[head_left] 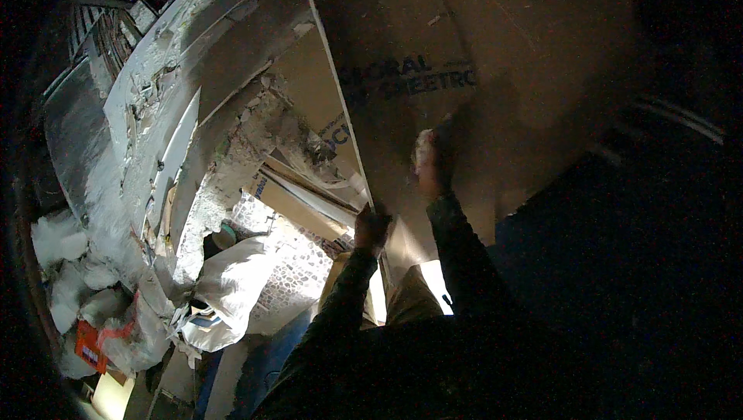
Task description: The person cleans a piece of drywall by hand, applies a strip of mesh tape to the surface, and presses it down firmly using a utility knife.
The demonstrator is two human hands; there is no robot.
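A large brown paper-faced board [418,33] with dark printing fills the upper middle, its pale cut edge running down toward me. My left hand [373,228] is closed on that edge near its lower part. My right hand [433,161] is higher, against the shadowed face of the board, fingers curled around a small pale, rough item [424,145] that I cannot make out. Behind the board lie more brown board pieces [302,211] and crumbled white debris.
Broken pale sheets [139,110] are piled at the left. A white sack [232,288], several plastic bags [108,304] and a red-orange item [89,346] lie lower left. The pebble-patterned floor [294,265] is brightly lit; the right side is dark.
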